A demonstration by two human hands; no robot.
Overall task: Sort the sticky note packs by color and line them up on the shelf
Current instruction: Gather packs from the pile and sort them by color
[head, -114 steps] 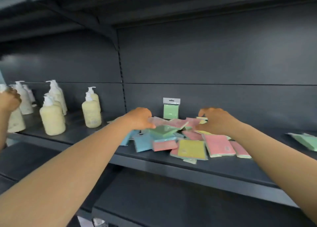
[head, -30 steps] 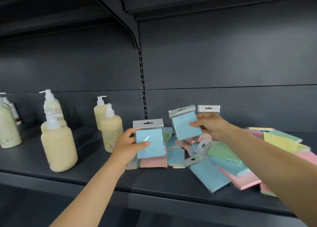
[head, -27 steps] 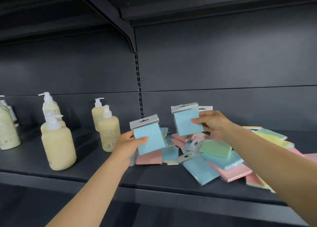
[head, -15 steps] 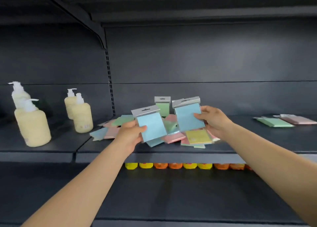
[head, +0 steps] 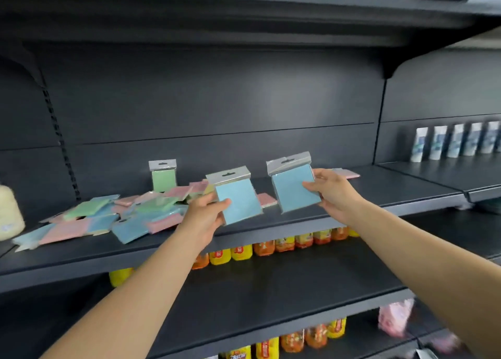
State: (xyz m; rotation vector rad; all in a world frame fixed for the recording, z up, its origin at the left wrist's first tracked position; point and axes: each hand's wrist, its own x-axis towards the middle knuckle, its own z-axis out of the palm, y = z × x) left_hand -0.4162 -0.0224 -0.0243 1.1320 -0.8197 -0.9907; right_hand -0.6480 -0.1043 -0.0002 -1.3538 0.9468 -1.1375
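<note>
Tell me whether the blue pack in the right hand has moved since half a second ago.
Yes. The blue pack in the right hand has shifted right, away from the upright green pack at the back panel; before, it overlapped that pack's side.

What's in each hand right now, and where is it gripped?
Left hand pinches one blue pack at its lower left corner; right hand grips another blue pack by its right edge.

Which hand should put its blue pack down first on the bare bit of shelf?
Probably the right hand. Its blue pack hangs over bare shelf, away from the pile. The left hand holds its pack nearer the pile.
</note>
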